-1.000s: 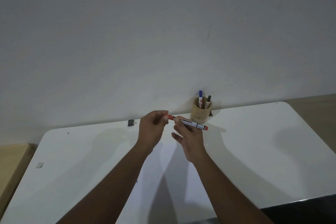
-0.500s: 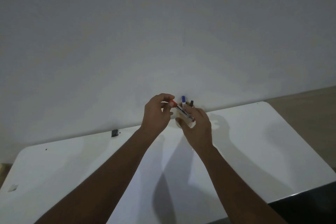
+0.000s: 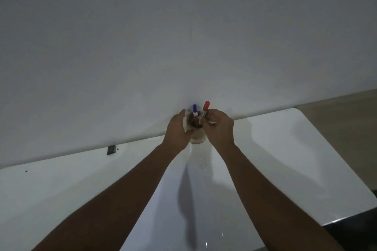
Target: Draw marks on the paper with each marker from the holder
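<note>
A round wooden holder [image 3: 197, 135] stands on the white table [image 3: 285, 159] against the wall. A blue-capped marker [image 3: 194, 109] sticks up out of it. My right hand [image 3: 220, 128] grips the red-capped marker [image 3: 206, 106] upright, its lower end at the holder's rim and hidden by my fingers. My left hand [image 3: 177, 130] cups the holder's left side, fingers curled around its wall. The paper lies under my forearms; its edges are hard to tell from the table.
A small dark object [image 3: 111, 150] lies near the wall at the left. The table's right edge [image 3: 334, 165] drops to a brown floor. A grey wall rises directly behind the holder.
The red marker has gone from lying across between both hands to standing upright in my right hand over the holder. My left hand has let go of it and moved to the holder's side.
</note>
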